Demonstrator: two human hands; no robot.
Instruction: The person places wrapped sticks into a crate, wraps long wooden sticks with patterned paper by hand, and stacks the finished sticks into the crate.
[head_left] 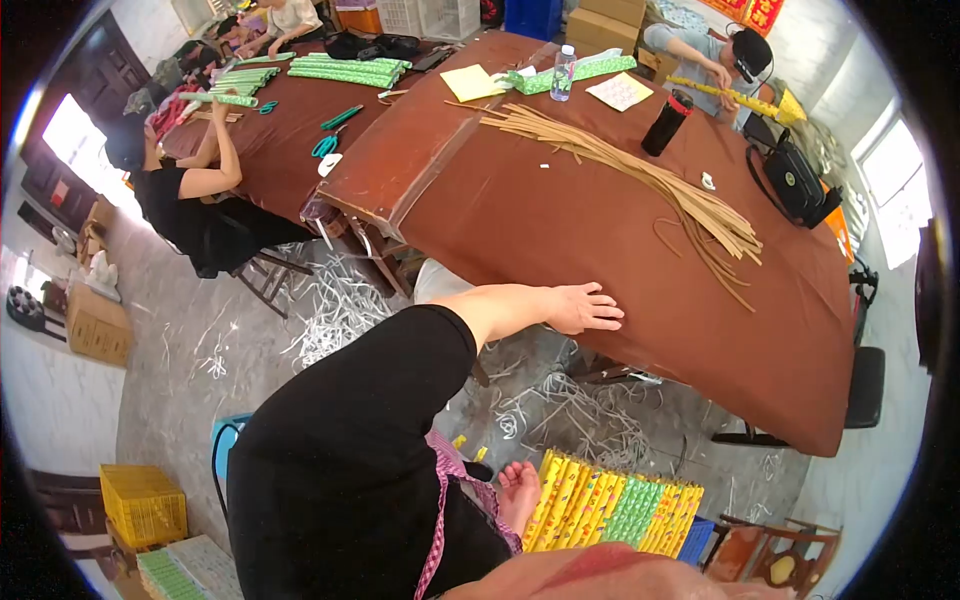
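My left hand (585, 308) lies palm down near the front edge of the brown-covered table (640, 340), fingers spread and nothing in it. Lower down, beside the left end of a row of yellow and green patterned rolls (610, 505), is my right hand (518, 492); its fingers are loosely curled and somewhat apart, with nothing visible in them. Long tan strips (640, 170) lie in a loose bundle across the table, beyond my left hand.
A dark bottle (668, 122), clear bottle (563, 74) and black bag (793, 180) stand on the table. One person (715, 75) holds a yellow roll across it; another (200, 190) works at the left table. White strips (345, 310) litter the floor.
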